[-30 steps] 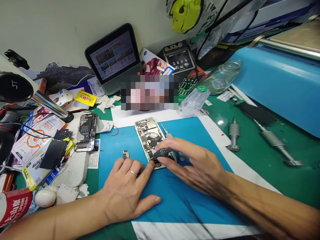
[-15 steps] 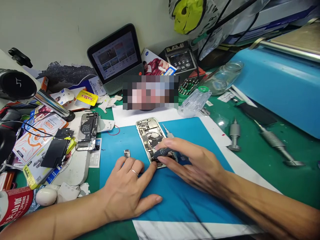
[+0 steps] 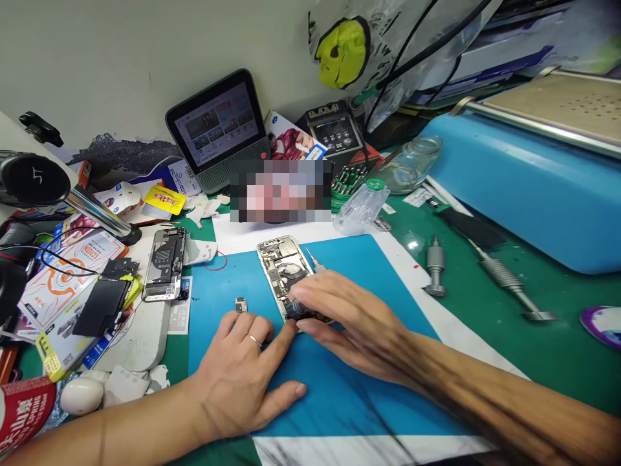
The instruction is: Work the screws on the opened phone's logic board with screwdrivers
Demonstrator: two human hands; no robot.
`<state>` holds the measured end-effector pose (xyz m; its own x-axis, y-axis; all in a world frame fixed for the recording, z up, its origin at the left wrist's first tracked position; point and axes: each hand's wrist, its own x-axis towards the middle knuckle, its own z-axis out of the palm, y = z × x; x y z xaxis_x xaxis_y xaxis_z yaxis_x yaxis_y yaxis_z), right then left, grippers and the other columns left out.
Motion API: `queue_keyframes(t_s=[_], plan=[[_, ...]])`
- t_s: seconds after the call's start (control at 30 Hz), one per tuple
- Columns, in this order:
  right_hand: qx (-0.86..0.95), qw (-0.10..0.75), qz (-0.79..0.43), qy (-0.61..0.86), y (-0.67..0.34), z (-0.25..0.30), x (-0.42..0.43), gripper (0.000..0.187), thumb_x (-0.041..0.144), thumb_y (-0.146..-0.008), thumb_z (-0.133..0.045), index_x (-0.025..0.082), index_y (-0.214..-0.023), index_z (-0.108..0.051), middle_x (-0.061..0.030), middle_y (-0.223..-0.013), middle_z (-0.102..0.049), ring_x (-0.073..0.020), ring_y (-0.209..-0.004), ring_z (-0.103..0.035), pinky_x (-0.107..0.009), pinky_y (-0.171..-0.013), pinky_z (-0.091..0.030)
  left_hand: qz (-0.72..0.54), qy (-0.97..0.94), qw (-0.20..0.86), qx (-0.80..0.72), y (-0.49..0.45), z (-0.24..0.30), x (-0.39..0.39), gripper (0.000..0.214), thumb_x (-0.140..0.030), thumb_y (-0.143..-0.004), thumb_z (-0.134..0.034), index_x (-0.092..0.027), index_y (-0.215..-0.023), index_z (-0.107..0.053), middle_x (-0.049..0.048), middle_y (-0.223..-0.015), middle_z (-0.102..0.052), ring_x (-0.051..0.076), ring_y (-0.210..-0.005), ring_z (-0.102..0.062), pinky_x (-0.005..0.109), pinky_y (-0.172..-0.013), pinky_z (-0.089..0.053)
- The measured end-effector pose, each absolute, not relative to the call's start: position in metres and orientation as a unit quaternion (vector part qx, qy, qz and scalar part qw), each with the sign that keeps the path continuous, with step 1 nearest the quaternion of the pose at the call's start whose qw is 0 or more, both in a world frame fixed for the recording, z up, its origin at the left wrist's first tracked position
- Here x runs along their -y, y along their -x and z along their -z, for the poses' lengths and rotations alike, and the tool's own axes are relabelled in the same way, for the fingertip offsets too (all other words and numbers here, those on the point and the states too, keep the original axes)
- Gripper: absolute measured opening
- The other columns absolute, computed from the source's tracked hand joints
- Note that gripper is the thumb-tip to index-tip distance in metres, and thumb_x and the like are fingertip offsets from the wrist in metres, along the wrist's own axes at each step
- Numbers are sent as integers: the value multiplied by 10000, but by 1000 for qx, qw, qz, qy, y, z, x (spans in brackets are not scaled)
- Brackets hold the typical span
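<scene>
An opened phone (image 3: 284, 268), its inner parts bared, lies on the blue mat (image 3: 339, 408). My left hand (image 3: 242, 362) rests on the mat with its index fingertip at the phone's lower edge and its thumb stretched out. Over the phone's lower half is my right hand (image 3: 349, 323), its fingers bent round a dark tool (image 3: 298, 309), mostly hidden, whose kind I cannot tell. Beside the phone lies a thin-tipped screwdriver (image 3: 316, 261), partly covered by that hand. A small metal-faced part (image 3: 240, 304) sits near my left knuckles.
Another opened phone (image 3: 166, 265) stands at the left among boxes and scraps. A clear plastic box (image 3: 361, 207) and a screwdriver rack (image 3: 348, 180) are behind the mat. At the right lie a metal-handled tool (image 3: 504, 275) and a short screwdriver (image 3: 436, 265). A bottle (image 3: 29, 411) is front left.
The view has turned slightly, so most things sit further left. My right fingers have shifted round the dark tool, which shows less of its length. My left hand stays at the phone's edge.
</scene>
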<state>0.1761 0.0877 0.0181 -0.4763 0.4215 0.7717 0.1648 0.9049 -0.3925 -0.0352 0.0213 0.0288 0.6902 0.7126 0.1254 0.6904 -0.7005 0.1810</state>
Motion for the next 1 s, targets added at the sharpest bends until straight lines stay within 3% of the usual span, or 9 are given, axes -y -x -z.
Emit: queue_keyframes(t_s=[0.1,0.27,0.37,0.5,0.63,0.77,0.93,1.0], plan=[[850,478,-153,163,-177,-18,-87,513,-5,-910,-520,108,-1405,-450,-135,-1101,-692,-203,-1073,-652,-372,-934,-572,-87,-917,68,-383,35,-29,-22,588,-515,-995,-458,-106,-1416,-488,107,-1006,-577,283,-893,-508,447,-814,-362],[848,483,-135,169,-176,-20,-87,390,71,-932,-553,120,-1318,-532,-110,-1019,-684,-198,-950,-650,-365,-828,-579,-85,-914,69,-390,35,-30,-22,577,-507,-988,-474,-109,-1405,-500,107,-1002,-578,284,-882,-504,456,-809,-370],[851,477,-142,169,-176,-21,-87,449,42,-941,-504,122,-1382,-478,-126,-1097,-693,-208,-1056,-648,-385,-896,-574,-90,-916,66,-386,35,-30,-21,569,-496,-992,-470,-104,-1404,-499,109,-993,-578,283,-879,-506,456,-798,-378],[849,481,-132,176,-176,-22,-88,394,96,-955,-514,172,-1342,-527,-78,-968,-691,-193,-909,-657,-371,-800,-582,-93,-914,66,-390,35,-31,-21,550,-485,-982,-486,-115,-1388,-513,104,-988,-583,279,-872,-512,450,-784,-392],[850,480,-145,164,-176,-23,-88,464,47,-939,-498,142,-1392,-481,-116,-1073,-700,-210,-1028,-650,-377,-875,-574,-91,-914,66,-389,35,-30,-22,552,-485,-979,-490,-121,-1394,-508,105,-992,-581,282,-878,-518,455,-789,-398],[848,480,-138,178,-176,-24,-88,426,91,-950,-509,184,-1366,-522,-81,-975,-702,-201,-914,-661,-382,-808,-582,-88,-914,62,-391,35,-30,-22,545,-483,-977,-493,-125,-1387,-513,102,-997,-582,279,-879,-522,451,-793,-396],[844,487,-150,166,-175,-22,-88,497,26,-922,-499,162,-1401,-484,-104,-1102,-721,-206,-1039,-664,-377,-891,-581,-91,-915,64,-387,35,-30,-22,553,-477,-979,-496,-115,-1397,-502,105,-1001,-579,278,-886,-519,443,-802,-379],[843,487,-151,169,-174,-22,-88,435,55,-930,-521,162,-1351,-527,-93,-1052,-725,-201,-989,-669,-370,-873,-582,-91,-914,66,-389,34,-31,-22,547,-483,-976,-502,-120,-1386,-512,102,-1006,-580,276,-885,-515,445,-808,-373]])
